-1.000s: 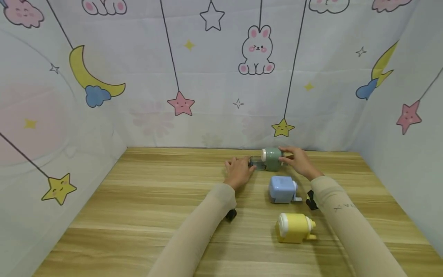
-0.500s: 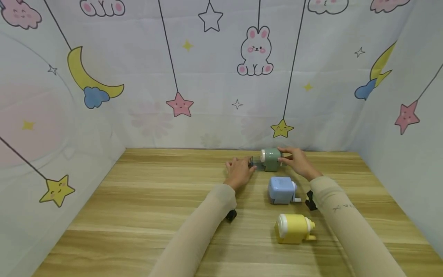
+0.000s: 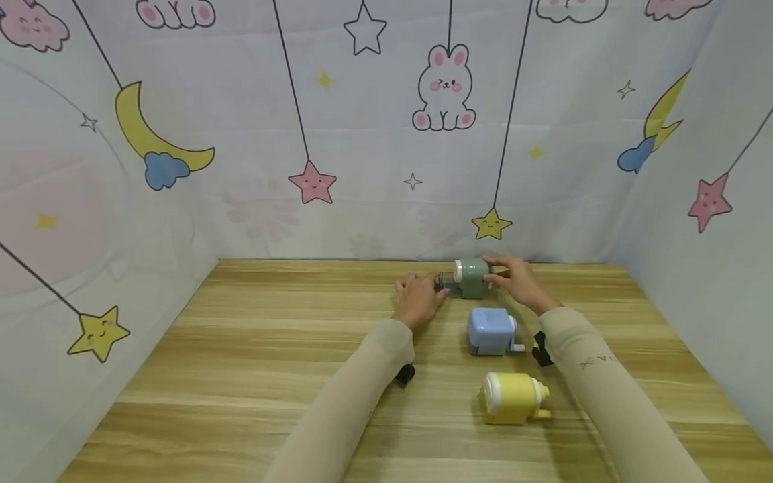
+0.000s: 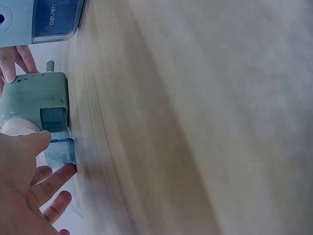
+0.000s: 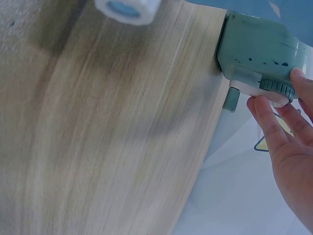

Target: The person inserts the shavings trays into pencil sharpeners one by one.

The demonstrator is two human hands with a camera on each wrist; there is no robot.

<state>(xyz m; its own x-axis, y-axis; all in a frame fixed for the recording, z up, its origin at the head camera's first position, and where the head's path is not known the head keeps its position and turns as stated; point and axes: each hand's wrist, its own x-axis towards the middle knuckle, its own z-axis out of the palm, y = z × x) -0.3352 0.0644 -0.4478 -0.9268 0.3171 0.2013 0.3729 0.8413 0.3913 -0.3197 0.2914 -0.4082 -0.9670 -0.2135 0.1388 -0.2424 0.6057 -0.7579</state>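
Observation:
A green crank pencil sharpener [image 3: 473,278] stands at the back of the table, its clear bluish shavings drawer [image 4: 60,152] slid out at the left end. My left hand [image 3: 419,299] pinches that drawer between thumb and fingers, also seen in the left wrist view. At the crank end, my right hand [image 3: 521,284] grips the sharpener's body, with fingers around the dark knob [image 5: 278,90] in the right wrist view. Just in front is a blue pencil sharpener [image 3: 491,331]. Closer still sits a yellow pencil sharpener [image 3: 512,398]. Both have cranks on the right.
The wood-grain table [image 3: 253,376] meets a printed white curtain [image 3: 362,134] right behind the green sharpener. Curtain also hangs at both sides. The right forearm passes close beside the blue and yellow sharpeners.
Both hands keep their places on the green sharpener and its drawer. The head view has shifted very slightly; nothing else visibly moves.

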